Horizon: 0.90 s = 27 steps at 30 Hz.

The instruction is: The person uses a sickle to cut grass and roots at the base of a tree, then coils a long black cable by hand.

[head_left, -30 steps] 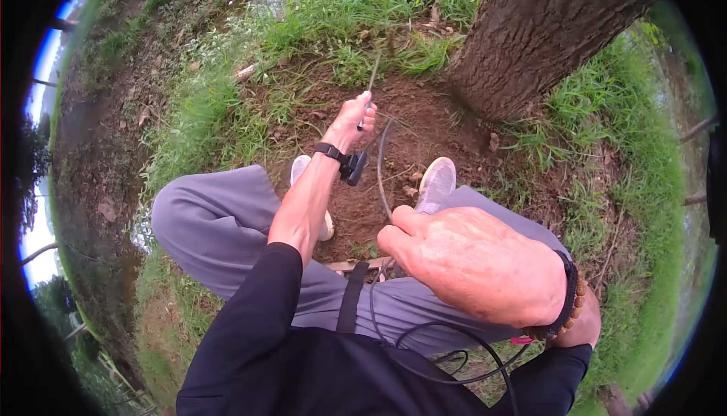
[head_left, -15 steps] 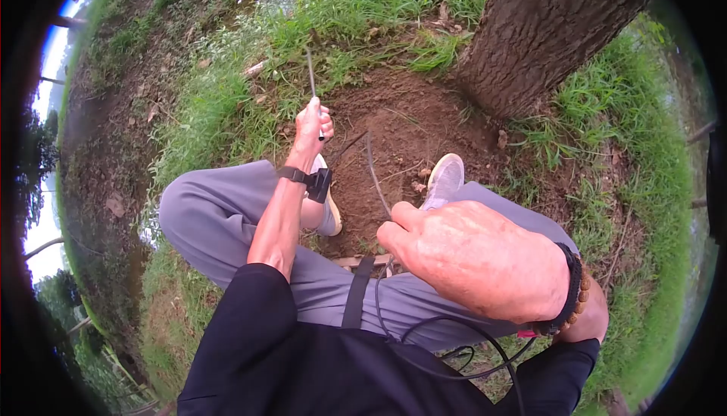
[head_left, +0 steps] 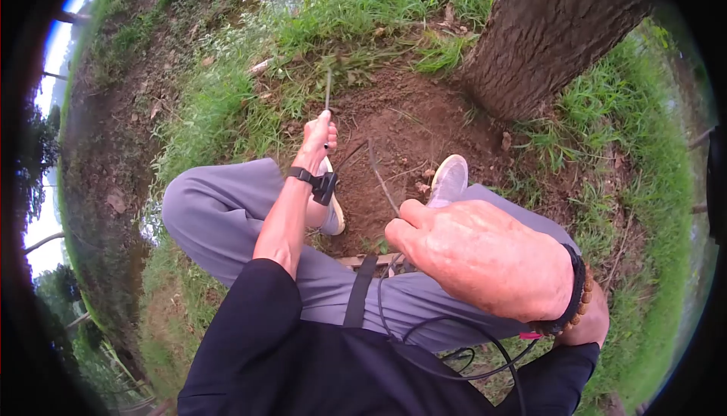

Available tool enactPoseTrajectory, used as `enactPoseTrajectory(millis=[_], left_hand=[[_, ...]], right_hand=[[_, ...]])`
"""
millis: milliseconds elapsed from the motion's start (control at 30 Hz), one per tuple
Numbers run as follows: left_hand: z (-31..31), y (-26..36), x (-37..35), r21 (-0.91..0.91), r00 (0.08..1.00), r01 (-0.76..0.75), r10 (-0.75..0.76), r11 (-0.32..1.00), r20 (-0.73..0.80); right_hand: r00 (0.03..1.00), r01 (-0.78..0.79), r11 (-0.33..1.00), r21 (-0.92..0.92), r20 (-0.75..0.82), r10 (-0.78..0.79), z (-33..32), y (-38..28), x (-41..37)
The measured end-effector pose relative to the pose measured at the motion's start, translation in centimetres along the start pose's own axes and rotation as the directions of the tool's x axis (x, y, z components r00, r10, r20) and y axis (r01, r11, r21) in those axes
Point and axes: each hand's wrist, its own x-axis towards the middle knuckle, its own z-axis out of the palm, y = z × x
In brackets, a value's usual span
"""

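Note:
My left hand is wrapped round a thin metal rod, which points up and away over the grass edge. A black strap with a small device sits on the left wrist. My right hand is larger in view, back up, its thumb and forefinger pinching a thin bent stick. The stick's far end bends down towards the left wrist, over the brown soil. A black cord and a beaded bracelet circle the right wrist.
A thick tree trunk rises at the upper right. Grass surrounds the soil patch. My shoes rest on the soil, with grey trouser legs on both sides. A black cable loops over my lap.
My left hand and the rod have moved slightly down and to the right. My right hand has shifted a little to the right, with the stick still in it.

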Motion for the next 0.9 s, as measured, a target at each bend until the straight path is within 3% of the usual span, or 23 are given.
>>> enactPoseTrajectory(millis=[67,133,167,200,267,333,467,500,533,600,667,733,767,800,867,900], left_hand=[[-2.4,0.1,0.5,-0.102,0.977,-0.067,0.045,0.992,-0.210],[-4.1,0.5,0.8,-0.304,0.961,-0.129,0.043,0.944,-0.274],[-5.0,0.4,0.7,-0.342,0.984,-0.136,0.087,0.930,-0.155],[-4.5,0.8,0.2,-0.342,0.983,-0.140,0.090,0.929,-0.157],[-1.9,1.8,-1.1,-0.279,0.999,-0.020,0.032,0.960,0.040],[0.1,1.4,-0.6,-0.301,0.946,0.132,-0.029,0.944,0.324],[4.2,0.7,0.6,-0.143,0.881,0.213,-0.126,0.967,0.456],[4.5,0.5,0.8,-0.093,0.930,0.169,-0.127,0.981,0.344],[4.3,0.4,1.1,-0.092,0.930,0.168,-0.126,0.982,0.346],[3.1,0.4,1.7,-0.075,0.999,0.032,-0.031,0.997,0.005],[1.1,0.4,1.9,-0.066,0.985,-0.069,0.057,0.995,-0.163],[-0.6,1.1,0.5,-0.189,0.995,-0.047,0.028,0.981,-0.101],[-0.9,1.0,-0.6,-0.202,0.999,-0.049,0.045,0.978,-0.024],[-0.3,1.0,-2.5,-0.195,0.987,0.047,-0.017,0.980,0.157],[0.8,0.1,-2.3,-0.151,0.935,0.150,-0.090,0.977,0.343],[1.4,-0.2,-2.4,-0.142,0.928,0.162,-0.102,0.976,0.360]], right_hand=[[0.998,0.015,1.000,-0.020,0.054,-0.014,0.1,-0.2,-0.1],[0.998,0.013,1.000,-0.015,0.055,-0.013,-0.1,-0.2,-0.1],[0.998,0.011,1.000,-0.008,0.060,-0.010,-0.2,-0.3,-0.1],[0.998,0.014,1.000,-0.010,0.059,-0.014,-0.1,-0.2,-0.1],[0.998,0.063,0.998,0.005,-0.008,-0.063,0.1,-0.2,-0.1],[1.000,0.029,1.000,-0.004,0.012,-0.029,0.1,-0.4,0.1],[1.000,-0.003,1.000,-0.013,-0.010,0.003,0.3,-0.1,-0.2],[1.000,-0.005,1.000,-0.013,-0.011,0.004,0.3,0.0,-0.4],[1.000,-0.010,1.000,-0.018,-0.027,0.010,0.4,0.1,-0.5],[0.999,-0.017,1.000,-0.019,-0.049,0.016,0.4,0.2,-0.6],[0.999,-0.020,1.000,-0.001,-0.028,0.020,0.6,0.0,-0.7],[1.000,0.007,1.000,-0.002,-0.017,-0.007,0.8,-0.3,-0.5],[1.000,0.030,1.000,0.000,-0.003,-0.030,1.0,-0.5,-0.3],[1.000,0.024,1.000,0.006,0.004,-0.024,1.0,-0.6,-0.2],[0.995,0.101,0.994,-0.038,-0.011,-0.101,1.3,-0.8,0.0],[0.994,0.104,0.994,-0.022,-0.040,-0.105,1.8,-0.5,0.0]])
